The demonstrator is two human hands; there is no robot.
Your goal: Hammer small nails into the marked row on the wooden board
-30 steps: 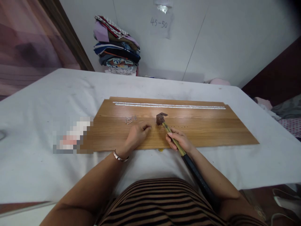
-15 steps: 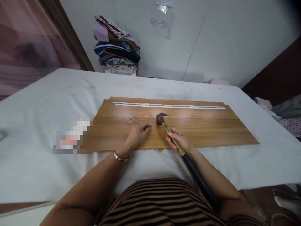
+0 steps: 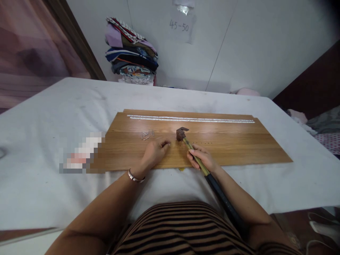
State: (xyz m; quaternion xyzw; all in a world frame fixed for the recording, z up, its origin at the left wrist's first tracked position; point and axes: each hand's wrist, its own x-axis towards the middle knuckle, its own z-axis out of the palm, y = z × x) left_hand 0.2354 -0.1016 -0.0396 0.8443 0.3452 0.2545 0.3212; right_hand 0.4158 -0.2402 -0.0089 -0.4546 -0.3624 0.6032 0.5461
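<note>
My right hand (image 3: pixel 202 157) is wrapped round the handle of a claw hammer (image 3: pixel 201 165). Its rusty head is over the wooden board (image 3: pixel 252 148), and the dark grip runs back along my right forearm. Low on the board, my left hand (image 3: pixel 156 152) pinches a nail (image 3: pixel 169 142) between thumb and fingertips; only its small tip end shows. Several loose nails (image 3: pixel 147 134) lie just beyond that hand. To the right of the hammer head, a row of small dark marks (image 3: pixel 204 143) runs along the board; whether they are holes or nail heads is too small to tell.
Two white measuring strips (image 3: pixel 191 119) lie along the board's far side. A white cloth covers the table (image 3: pixel 297 184). Folded clothes (image 3: pixel 132 53) are stacked behind the table against the wall, below and left of a paper sign (image 3: pixel 179 25). A blurred-out patch (image 3: pixel 82 156) covers something left of the board.
</note>
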